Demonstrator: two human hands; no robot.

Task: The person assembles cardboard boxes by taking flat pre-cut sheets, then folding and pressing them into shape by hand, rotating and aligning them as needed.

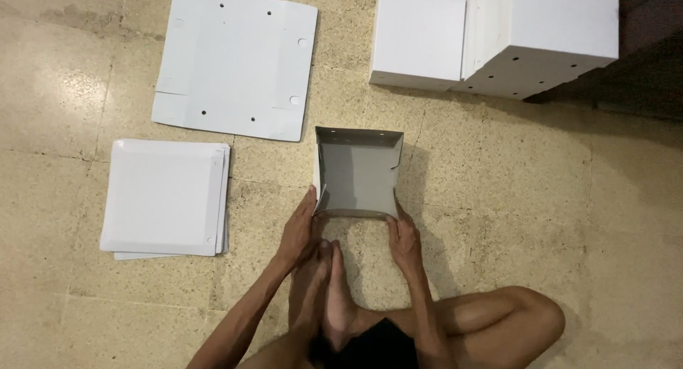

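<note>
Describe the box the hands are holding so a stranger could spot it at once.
On the speckled tan floor, look just beyond the seated person's feet. There stands the open box, gripped by the left hand and right hand. Unlike the flat white sheets nearby, it is folded up, showing a grey inside.

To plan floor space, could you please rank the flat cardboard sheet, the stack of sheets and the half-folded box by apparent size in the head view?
1. flat cardboard sheet
2. stack of sheets
3. half-folded box

body: two bare arms, no sleeves seen | left hand, right hand: no gloves, rings unseen | legs, feet bare, lower centre | dark shorts worn, bottom edge
</note>
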